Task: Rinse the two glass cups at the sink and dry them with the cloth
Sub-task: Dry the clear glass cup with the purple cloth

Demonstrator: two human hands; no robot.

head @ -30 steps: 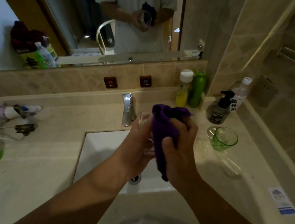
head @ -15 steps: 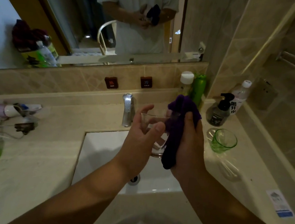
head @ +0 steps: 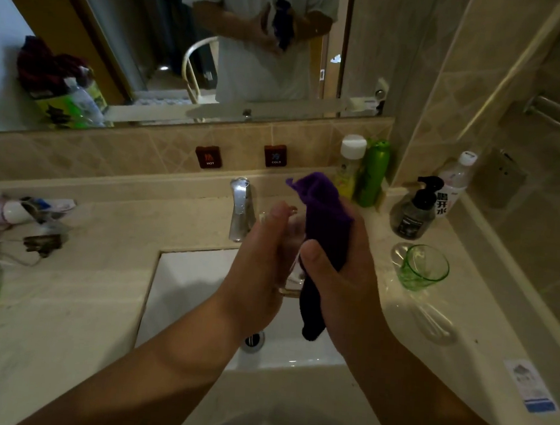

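Two hands up over the sink (head: pixel 185 292), busy with one clear glass cup (head: pixel 289 246). Left hand (head: pixel 261 264) curled round the cup, holding it tight. Right hand (head: pixel 337 277) squeezing the purple cloth (head: pixel 328 223) and pressing it on the side of the cup. One end of the cloth poking up, the other end hanging down over the sink. Cup mostly hidden between the hands, so hard to tell how dry. Other cup, the green glass cup (head: pixel 423 269), standing up on the desk (head: pixel 74 296) on the right, well apart from the hands, just in front of a dark pump bottle (head: pixel 414 211). No water running from the tap (head: pixel 240 209). Looks like rinsing done for the clear cup, and drying under way but not finished. Cannot tell if the green cup is rinsed or dried yet. Probably about halfway: finish wiping this cup, put it down, then the green one. Wet glass can slip, so a firm hold needed over the hard sink.
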